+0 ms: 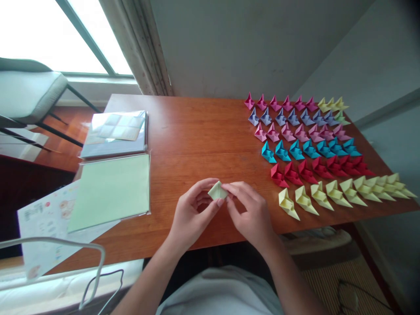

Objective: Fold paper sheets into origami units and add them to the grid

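Between both hands, above the front part of the wooden table (pixel 197 144), is a small folded piece of pale green paper (pixel 217 191), roughly diamond-shaped with a crease down its middle. My left hand (pixel 193 212) pinches its left side, thumb along the lower edge and fingers behind. The fingertips of my right hand (pixel 251 212) grip its right corner. To the right of my hands stand rows of folded paper boats; the nearest row is pale yellow boats (pixel 303 200), with red boats (pixel 293 173) behind it.
Farther back are blue boats (pixel 296 150), pink boats (pixel 288 132), purple boats (pixel 281 117) and magenta boats (pixel 274 103). At left lie a pack of light green paper (pixel 113 188), a plastic-wrapped pack (pixel 114 146) and a printed sheet (pixel 49 223). A white cable (pixel 101 262) crosses the lower left.
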`<action>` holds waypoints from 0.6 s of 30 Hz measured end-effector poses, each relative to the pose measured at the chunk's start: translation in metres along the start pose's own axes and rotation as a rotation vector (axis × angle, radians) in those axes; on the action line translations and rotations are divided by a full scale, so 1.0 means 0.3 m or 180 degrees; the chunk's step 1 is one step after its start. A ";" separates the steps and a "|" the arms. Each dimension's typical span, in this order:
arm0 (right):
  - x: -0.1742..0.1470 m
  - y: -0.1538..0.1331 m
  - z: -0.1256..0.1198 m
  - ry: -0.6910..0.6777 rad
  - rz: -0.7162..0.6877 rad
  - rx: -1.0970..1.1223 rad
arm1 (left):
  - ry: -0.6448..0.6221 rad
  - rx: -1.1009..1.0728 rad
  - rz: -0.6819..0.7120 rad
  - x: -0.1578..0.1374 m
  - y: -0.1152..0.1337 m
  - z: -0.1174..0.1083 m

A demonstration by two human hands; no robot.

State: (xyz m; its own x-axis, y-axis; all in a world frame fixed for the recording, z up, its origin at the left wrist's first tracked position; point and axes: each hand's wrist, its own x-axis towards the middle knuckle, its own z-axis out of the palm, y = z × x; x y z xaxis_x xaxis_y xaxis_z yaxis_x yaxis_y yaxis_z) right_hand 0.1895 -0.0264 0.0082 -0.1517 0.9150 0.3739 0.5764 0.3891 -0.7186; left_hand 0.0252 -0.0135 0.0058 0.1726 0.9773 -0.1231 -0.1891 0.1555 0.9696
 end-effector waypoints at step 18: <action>0.028 0.011 0.021 0.0086 0.1402 0.1960 | -0.0227 0.0607 0.0028 0.005 0.021 -0.004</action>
State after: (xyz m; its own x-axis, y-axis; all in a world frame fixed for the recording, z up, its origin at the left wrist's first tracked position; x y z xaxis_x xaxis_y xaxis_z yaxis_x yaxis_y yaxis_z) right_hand 0.1850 -0.0168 0.0054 0.0130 0.9998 -0.0150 0.0252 -0.0154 -0.9996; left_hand 0.0230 -0.0109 0.0115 0.2411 0.9647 -0.1057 -0.0055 0.1103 0.9939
